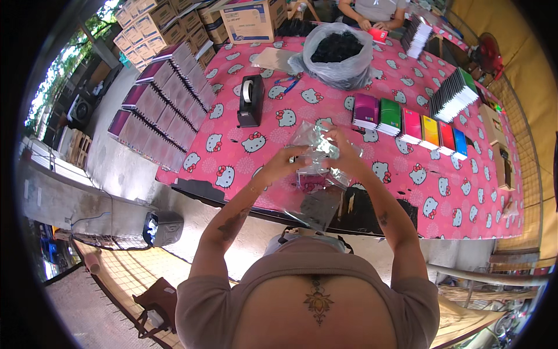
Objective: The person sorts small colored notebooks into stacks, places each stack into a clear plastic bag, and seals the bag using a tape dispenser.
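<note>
Both my hands are at a shiny transparent plastic bag (317,203) over the near edge of the table. My left hand (286,164) grips its upper left side with bent fingers. On the other side, my right hand (344,154) has its fingers closed on the film. Glare on the plastic hides some fingertips. Something magenta shows through the film below my hands; I cannot make out what it is. A black tape dispenser (251,103) stands beyond my left hand. Rows of small spiral notebooks (402,122) in purple, green, pink, yellow, red and blue lie beyond my right hand.
Tall stacks of notebooks (165,104) line the table's left side. A plastic sack with black contents (337,49) stands at the far middle, near blue-handled scissors (290,83). More notebooks (455,93) stand far right. Across the table, another person's hands (375,26) hold a red notebook.
</note>
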Tool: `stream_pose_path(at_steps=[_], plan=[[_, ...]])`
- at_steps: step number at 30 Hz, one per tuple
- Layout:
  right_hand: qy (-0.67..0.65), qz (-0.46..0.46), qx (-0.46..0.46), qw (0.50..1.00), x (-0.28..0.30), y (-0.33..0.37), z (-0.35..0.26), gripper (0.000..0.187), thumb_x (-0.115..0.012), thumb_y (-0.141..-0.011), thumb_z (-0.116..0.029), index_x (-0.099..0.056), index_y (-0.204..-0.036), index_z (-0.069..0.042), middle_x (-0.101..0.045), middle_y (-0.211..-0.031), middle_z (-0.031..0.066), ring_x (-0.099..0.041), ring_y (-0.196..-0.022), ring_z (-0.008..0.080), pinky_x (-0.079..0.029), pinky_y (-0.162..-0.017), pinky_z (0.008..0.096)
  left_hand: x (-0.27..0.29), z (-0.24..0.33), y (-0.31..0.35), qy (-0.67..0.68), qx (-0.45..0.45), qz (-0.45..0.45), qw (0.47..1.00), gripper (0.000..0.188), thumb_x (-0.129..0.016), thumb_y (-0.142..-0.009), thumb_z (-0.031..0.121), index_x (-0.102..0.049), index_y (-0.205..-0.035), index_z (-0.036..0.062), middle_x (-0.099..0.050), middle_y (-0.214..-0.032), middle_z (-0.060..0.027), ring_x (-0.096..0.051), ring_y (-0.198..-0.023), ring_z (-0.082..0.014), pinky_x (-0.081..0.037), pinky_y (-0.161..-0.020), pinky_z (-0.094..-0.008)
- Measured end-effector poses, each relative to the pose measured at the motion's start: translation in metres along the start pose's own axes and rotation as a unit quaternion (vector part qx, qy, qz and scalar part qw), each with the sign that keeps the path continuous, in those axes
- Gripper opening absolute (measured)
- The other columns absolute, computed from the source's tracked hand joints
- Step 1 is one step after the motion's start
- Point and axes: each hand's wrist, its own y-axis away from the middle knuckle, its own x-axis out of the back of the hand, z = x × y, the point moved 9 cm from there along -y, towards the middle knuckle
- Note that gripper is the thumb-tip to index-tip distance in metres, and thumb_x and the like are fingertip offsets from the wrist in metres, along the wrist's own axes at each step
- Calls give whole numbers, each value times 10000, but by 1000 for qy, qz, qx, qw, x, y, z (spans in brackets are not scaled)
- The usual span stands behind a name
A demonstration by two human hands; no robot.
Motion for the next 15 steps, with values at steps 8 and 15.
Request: stream_pose_path(at_steps=[8, 15], plan=[[137, -14, 79, 987, -25, 37, -25, 423, -831, -745, -196, -681, -1120, -71, -624, -1217, 108, -559, -1235, 315, -495, -970, 402, -9, 80, 38, -350, -199, 78, 912, 504, -780, -791, 158, -629, -1267, 85, -542, -1322, -151, -533, -1141, -341, -481, -909, -428], [92, 38, 41, 994, -23, 29, -28, 329, -759, -809, -126, -643, -1112, -72, -640, -1097, 111, -598, -1170, 318, -509, -920, 404, 9, 65, 9, -187, -108, 104, 971, 185, -742, -801, 105, -694, -979, 91, -660, -869, -87, -614, -836, -284, -495, -753, -407]])
